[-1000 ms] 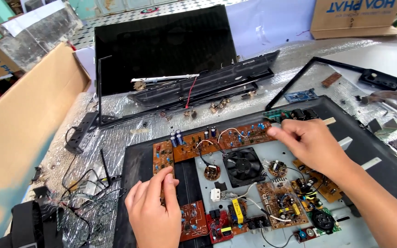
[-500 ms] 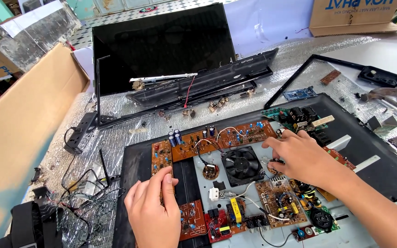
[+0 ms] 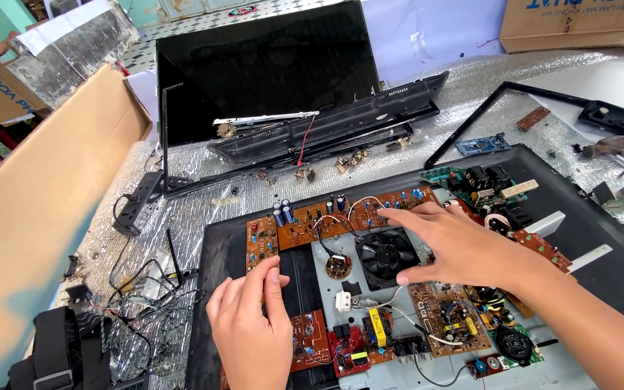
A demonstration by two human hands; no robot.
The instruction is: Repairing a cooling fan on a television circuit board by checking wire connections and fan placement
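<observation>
A black flat panel back (image 3: 601, 238) lies in front of me, covered with several brown and green circuit boards. My left hand (image 3: 250, 328) rests flat on its near left part, fingertips by a small brown board (image 3: 261, 240). My right hand (image 3: 464, 242) hovers spread over the middle, thumb and fingers on either side of a black square fan (image 3: 383, 254), touching its right edge. A long brown board (image 3: 341, 217) with blue capacitors runs just beyond the fan. Neither hand holds anything.
A dark screen panel (image 3: 261, 65) leans at the back with a black plastic strip (image 3: 326, 133) before it. Cardboard sheet (image 3: 30, 224) stands at left, loose black cables (image 3: 139, 296) beside it. An empty black frame (image 3: 500, 115), a blue small board (image 3: 482, 144) and tools lie at right.
My right hand has slid left from the green board at the panel's right to the fan in the middle. The left hand has stayed in place.
</observation>
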